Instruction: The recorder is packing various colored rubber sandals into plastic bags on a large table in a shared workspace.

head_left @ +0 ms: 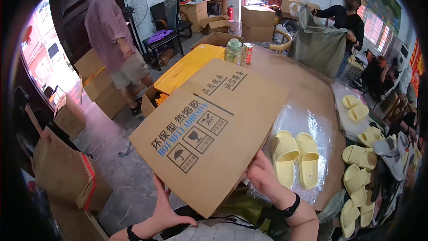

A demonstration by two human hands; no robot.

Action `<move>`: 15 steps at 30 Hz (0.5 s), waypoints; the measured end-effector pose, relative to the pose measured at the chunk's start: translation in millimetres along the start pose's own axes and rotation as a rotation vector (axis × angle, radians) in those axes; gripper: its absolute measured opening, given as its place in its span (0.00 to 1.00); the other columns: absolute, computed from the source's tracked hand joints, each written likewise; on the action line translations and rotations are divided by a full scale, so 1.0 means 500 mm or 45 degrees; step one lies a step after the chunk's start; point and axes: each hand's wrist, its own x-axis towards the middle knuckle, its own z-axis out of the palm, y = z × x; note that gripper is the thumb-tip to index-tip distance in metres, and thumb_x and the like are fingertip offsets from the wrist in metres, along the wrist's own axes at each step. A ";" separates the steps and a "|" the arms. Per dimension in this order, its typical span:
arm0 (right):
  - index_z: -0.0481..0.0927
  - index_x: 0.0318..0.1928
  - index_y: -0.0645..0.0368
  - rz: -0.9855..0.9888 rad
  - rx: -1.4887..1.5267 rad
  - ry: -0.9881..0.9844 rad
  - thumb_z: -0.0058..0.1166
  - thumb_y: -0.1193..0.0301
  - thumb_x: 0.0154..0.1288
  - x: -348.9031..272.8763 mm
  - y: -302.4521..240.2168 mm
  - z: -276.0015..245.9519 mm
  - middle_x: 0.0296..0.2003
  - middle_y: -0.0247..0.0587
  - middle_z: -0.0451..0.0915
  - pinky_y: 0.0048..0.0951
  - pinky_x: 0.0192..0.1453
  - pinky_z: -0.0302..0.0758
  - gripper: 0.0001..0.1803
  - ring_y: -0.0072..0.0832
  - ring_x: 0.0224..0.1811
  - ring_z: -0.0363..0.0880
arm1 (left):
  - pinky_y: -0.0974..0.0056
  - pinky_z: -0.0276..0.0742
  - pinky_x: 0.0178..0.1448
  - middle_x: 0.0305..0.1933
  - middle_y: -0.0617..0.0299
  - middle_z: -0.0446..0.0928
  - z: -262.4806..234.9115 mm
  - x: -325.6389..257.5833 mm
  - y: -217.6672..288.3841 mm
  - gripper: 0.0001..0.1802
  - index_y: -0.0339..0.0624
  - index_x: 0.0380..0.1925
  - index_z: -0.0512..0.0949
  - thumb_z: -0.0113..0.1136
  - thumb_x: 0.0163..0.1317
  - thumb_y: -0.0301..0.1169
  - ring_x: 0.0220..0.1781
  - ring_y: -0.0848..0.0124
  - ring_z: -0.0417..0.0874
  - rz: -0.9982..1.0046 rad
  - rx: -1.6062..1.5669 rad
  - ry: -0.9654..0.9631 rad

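Note:
I hold a large flat sheet of brown cardboard with dark print, tilted over the near edge of the round wooden table. My left hand grips its near lower edge from below. My right hand grips the near right edge, a black band on that wrist. Just right of the sheet, a pair of pale yellow slippers lies on a clear plastic bag on the table.
Several more yellow and grey slippers are piled at the table's right. A jar and small red carton stand at its far side. Cardboard boxes crowd the floor at left. One person walks at left, another handles a grey sack.

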 end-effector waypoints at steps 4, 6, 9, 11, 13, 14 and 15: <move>0.53 0.71 0.59 -0.170 -0.231 0.154 0.56 0.76 0.70 0.043 -0.001 0.126 0.59 0.44 0.71 0.23 0.41 0.81 0.35 0.27 0.54 0.78 | 0.46 0.60 0.76 0.77 0.47 0.50 0.011 0.010 0.016 0.83 0.40 0.74 0.43 0.88 0.22 0.57 0.77 0.54 0.58 0.015 0.058 -0.018; 0.54 0.69 0.61 -0.231 -0.172 0.146 0.57 0.75 0.71 0.078 0.005 0.163 0.58 0.43 0.71 0.23 0.42 0.80 0.33 0.24 0.54 0.76 | 0.51 0.73 0.65 0.57 0.53 0.78 0.018 0.026 0.053 0.54 0.38 0.57 0.74 0.89 0.30 0.52 0.60 0.60 0.79 -0.192 -0.194 0.037; 0.53 0.71 0.63 -0.578 -0.337 0.067 0.59 0.73 0.69 0.142 0.043 0.200 0.56 0.46 0.73 0.31 0.44 0.81 0.37 0.26 0.49 0.79 | 0.54 0.75 0.63 0.61 0.55 0.75 -0.011 -0.012 0.035 0.53 0.37 0.65 0.67 0.82 0.45 0.52 0.60 0.61 0.78 -0.184 -0.200 -0.056; 0.51 0.72 0.63 -0.447 -0.299 0.044 0.60 0.70 0.68 0.163 0.048 0.230 0.53 0.49 0.75 0.32 0.43 0.81 0.40 0.30 0.42 0.82 | 0.54 0.73 0.66 0.64 0.55 0.72 -0.021 -0.025 0.022 0.49 0.37 0.66 0.64 0.78 0.51 0.49 0.62 0.60 0.76 -0.087 -0.133 -0.006; 0.45 0.76 0.62 -0.337 -0.380 -0.020 0.58 0.72 0.70 0.182 0.036 0.262 0.59 0.46 0.70 0.25 0.46 0.81 0.43 0.23 0.46 0.81 | 0.54 0.70 0.68 0.66 0.54 0.69 -0.031 -0.043 0.011 0.46 0.38 0.68 0.61 0.74 0.56 0.47 0.64 0.59 0.74 -0.001 -0.065 0.075; 0.43 0.77 0.62 -0.360 -0.383 -0.018 0.58 0.71 0.70 0.194 0.038 0.278 0.59 0.46 0.70 0.25 0.44 0.81 0.45 0.24 0.44 0.82 | 0.53 0.66 0.71 0.68 0.53 0.66 -0.033 -0.049 0.005 0.44 0.39 0.70 0.58 0.69 0.59 0.44 0.67 0.59 0.70 -0.028 -0.201 0.245; 0.40 0.78 0.62 -0.377 -0.378 -0.030 0.58 0.70 0.70 0.205 0.044 0.300 0.58 0.46 0.70 0.25 0.42 0.81 0.47 0.24 0.42 0.82 | 0.52 0.62 0.73 0.70 0.53 0.63 -0.040 -0.068 -0.003 0.43 0.39 0.72 0.55 0.65 0.62 0.41 0.69 0.58 0.67 -0.057 -0.328 0.430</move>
